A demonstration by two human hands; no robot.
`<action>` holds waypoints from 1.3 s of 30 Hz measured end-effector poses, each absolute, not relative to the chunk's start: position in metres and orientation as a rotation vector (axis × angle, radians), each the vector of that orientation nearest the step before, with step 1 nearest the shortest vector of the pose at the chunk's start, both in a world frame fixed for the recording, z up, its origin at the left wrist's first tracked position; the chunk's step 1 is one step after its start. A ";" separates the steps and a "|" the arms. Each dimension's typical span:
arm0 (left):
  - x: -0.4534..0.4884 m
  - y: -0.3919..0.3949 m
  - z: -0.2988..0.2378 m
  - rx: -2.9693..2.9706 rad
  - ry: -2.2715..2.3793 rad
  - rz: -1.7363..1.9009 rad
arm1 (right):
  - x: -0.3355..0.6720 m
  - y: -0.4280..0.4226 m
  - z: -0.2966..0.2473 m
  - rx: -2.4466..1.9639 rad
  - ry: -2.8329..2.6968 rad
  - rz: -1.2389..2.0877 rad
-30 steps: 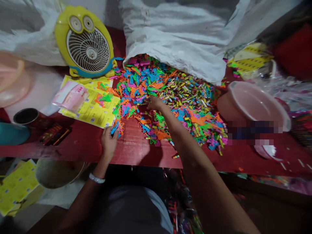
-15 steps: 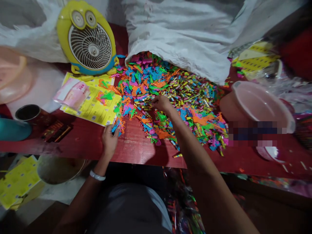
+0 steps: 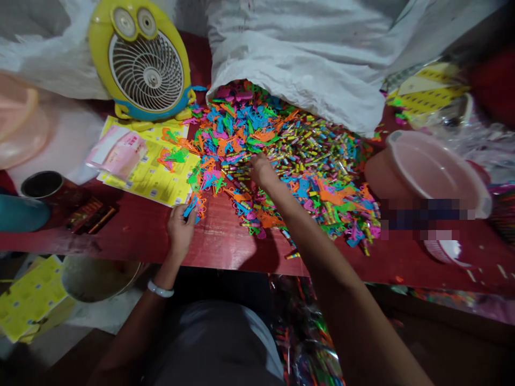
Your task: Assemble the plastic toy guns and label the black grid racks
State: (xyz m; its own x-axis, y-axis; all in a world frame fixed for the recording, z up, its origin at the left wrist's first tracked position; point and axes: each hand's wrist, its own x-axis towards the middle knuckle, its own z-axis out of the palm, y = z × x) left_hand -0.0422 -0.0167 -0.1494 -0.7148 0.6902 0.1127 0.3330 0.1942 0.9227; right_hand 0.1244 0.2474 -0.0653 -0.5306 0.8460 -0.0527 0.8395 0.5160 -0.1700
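A big heap of small bright plastic toy pieces (image 3: 293, 161) spills from a white sack (image 3: 306, 69) onto the red table (image 3: 217, 246). My left hand (image 3: 181, 230) rests near the table's front edge, fingers closed on a small bunch of coloured pieces (image 3: 193, 206). My right hand (image 3: 262, 169) reaches into the middle of the heap, fingers curled down among the pieces; what they grip is hidden.
A yellow cartoon desk fan (image 3: 140, 61) stands at the back left. Yellow printed sheets (image 3: 155, 179) and a pink packet (image 3: 118, 153) lie below it. A pink basin (image 3: 434, 171) sits at the right, a dark cup (image 3: 42, 185) at the left.
My right hand has shifted slightly within the heap, first right, then a little back toward the far side. My left hand stays put with its bunch.
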 end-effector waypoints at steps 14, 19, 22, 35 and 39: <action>-0.041 -0.017 -0.147 0.950 2.139 1.561 | 0.126 0.239 -0.034 -1.753 -2.626 0.472; -0.041 -0.016 -0.151 0.963 2.140 1.581 | 0.122 0.219 -0.033 -1.744 -3.058 0.305; -0.041 -0.016 -0.151 0.953 2.131 1.588 | 0.117 0.208 -0.042 -1.731 -3.156 0.333; -0.042 -0.017 -0.150 0.984 2.134 1.602 | 0.117 0.203 -0.044 -1.633 -2.915 0.561; -0.042 -0.016 -0.153 0.961 2.132 1.587 | 0.107 0.194 -0.056 -1.530 -3.034 0.494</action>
State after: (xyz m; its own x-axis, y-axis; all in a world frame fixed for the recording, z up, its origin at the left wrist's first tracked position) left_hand -0.0423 -0.0160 -0.1528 -0.7252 0.6745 0.1383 0.3261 0.1596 0.9318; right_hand 0.1075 0.1937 -0.0557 -0.5687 0.7293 -0.3804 0.8123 0.5707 -0.1203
